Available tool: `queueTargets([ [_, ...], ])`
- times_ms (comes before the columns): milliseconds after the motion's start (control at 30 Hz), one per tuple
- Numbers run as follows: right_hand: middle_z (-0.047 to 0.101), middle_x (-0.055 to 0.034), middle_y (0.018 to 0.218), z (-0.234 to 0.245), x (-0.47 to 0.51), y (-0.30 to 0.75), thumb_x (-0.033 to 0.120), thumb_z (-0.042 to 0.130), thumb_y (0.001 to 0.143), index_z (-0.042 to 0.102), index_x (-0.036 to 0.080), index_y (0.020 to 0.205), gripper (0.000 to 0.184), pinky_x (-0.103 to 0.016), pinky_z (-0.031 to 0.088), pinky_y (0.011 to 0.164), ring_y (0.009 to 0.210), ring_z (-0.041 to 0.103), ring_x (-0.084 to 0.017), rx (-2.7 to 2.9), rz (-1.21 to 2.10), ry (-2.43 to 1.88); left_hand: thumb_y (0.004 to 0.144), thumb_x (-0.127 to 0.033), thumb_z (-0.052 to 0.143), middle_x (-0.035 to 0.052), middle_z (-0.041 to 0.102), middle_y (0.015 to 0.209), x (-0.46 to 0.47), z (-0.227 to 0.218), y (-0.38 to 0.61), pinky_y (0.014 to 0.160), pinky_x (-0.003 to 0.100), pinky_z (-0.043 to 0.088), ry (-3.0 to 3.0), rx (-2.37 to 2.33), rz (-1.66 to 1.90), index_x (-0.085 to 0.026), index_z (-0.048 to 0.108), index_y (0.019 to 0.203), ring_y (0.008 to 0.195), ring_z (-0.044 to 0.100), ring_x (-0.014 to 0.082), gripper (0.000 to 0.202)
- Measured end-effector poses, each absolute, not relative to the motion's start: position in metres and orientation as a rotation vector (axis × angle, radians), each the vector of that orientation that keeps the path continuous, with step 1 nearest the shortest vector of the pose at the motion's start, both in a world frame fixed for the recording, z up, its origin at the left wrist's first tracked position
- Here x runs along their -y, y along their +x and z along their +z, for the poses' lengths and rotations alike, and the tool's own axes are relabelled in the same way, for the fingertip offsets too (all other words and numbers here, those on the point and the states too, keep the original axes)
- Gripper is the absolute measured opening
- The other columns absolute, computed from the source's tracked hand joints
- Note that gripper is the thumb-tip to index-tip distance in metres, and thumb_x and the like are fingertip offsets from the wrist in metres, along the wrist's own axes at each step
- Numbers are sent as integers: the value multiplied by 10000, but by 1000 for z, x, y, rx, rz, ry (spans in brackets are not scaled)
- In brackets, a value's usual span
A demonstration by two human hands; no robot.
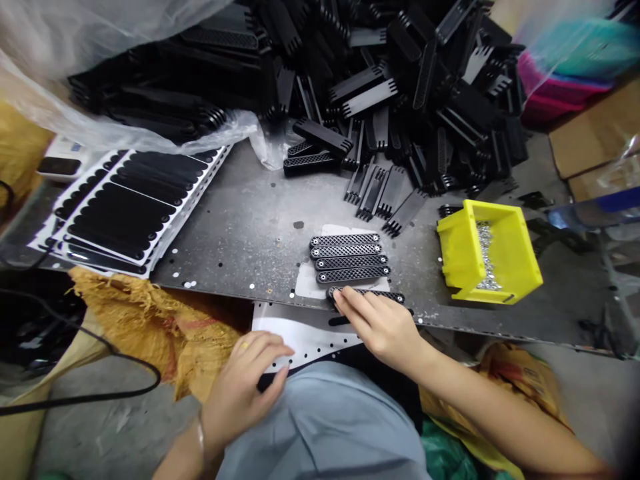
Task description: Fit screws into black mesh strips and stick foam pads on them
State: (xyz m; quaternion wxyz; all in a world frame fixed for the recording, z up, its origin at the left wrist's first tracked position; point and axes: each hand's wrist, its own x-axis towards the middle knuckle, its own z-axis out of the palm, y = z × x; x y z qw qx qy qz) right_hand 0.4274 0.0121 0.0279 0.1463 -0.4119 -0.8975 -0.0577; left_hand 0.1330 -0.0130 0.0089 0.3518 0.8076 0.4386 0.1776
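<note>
My right hand (387, 328) is closed at the table's front edge, its fingertips on the left end of a black plastic bar (395, 295) with a textured side and a small metal piece at its right end. Just beyond it, several similar black bars (350, 259) lie side by side on a pale sheet, with silvery pieces in their ends. My left hand (245, 373), wearing a ring, hovers over my lap with fingers stretched and thumb apart, holding nothing. Beside it, a white sheet with dark dots (300, 333) hangs below the table edge.
A yellow bin (515, 260) holding small metal pieces stands on the right. A large heap of black plastic parts (370, 87) covers the back, partly under clear plastic. Sheets of black strips (125, 207) are stacked at left. A yellow woven sack (150, 320) hangs below.
</note>
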Motion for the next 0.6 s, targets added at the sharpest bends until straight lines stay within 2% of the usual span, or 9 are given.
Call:
queueTargets([
  [67, 769, -174, 1193, 30, -14, 425, 94, 472, 1025, 651, 80, 1344, 366, -334, 546, 662, 829, 698, -203, 2584, -183, -1192, 970, -216, 593, 58, 743, 1047, -6, 12, 162, 944, 347, 541, 1900, -1181, 662, -244, 691, 1174, 998, 689, 209, 228],
  [167, 780, -158, 1154, 32, -18, 422, 105, 454, 1039, 699, 74, 1257, 329, -318, 572, 689, 832, 710, -194, 2581, -188, -1161, 993, -280, 603, 62, 749, 1074, -32, 13, 202, 874, 300, 582, 1553, -1256, 778, -225, 672, 1270, 946, 723, 183, 291],
  [300, 780, -157, 1136, 31, -18, 423, 114, 453, 1043, 711, 76, 1214, 312, -309, 593, 703, 848, 730, -195, 2527, -157, -1182, 1014, -320, 576, 54, 759, 1003, -38, 11, 214, 712, 254, 599, 1402, -1237, 809, -207, 716, 1151, 794, 741, 156, 226],
  [367, 773, -144, 1142, 28, -17, 426, 146, 509, 1035, 708, 104, 1200, 262, -287, 595, 706, 852, 740, -185, 2432, -26, -1234, 1024, -291, 542, 41, 755, 924, -29, 4, 202, 697, 250, 588, 1562, -1218, 808, -213, 721, 1090, 750, 727, 149, 207],
  [433, 757, -122, 1175, 25, -14, 430, 180, 585, 1013, 696, 143, 1203, 223, -267, 606, 741, 903, 750, -177, 2301, 228, -1290, 1015, -250, 518, 62, 767, 960, -20, -11, 186, 799, 301, 591, 1869, -1182, 661, -218, 727, 1077, 845, 735, 186, 220],
  [500, 736, -102, 1214, 23, -12, 435, 178, 643, 981, 681, 172, 1216, 239, -263, 616, 810, 994, 749, -175, 2162, 484, -1304, 983, -245, 547, 116, 773, 1066, -17, -30, 175, 937, 420, 564, 2149, -1229, 342, -203, 738, 1079, 1008, 724, 272, 218],
  [567, 718, -96, 1240, 24, -9, 440, 154, 664, 960, 676, 191, 1227, 269, -271, 615, 869, 1071, 733, -179, 2047, 612, -1301, 946, -273, 612, 158, 768, 1100, -22, -51, 174, 1006, 507, 517, 2268, -1339, 69, -180, 746, 1072, 1069, 701, 336, 206],
  [600, 710, -97, 1243, 27, -9, 444, 145, 667, 956, 679, 197, 1229, 279, -280, 613, 887, 1086, 727, -182, 2002, 626, -1310, 932, -281, 636, 162, 768, 1099, -26, -59, 176, 1020, 515, 503, 2284, -1375, -4, -175, 745, 1081, 1074, 696, 347, 213],
])
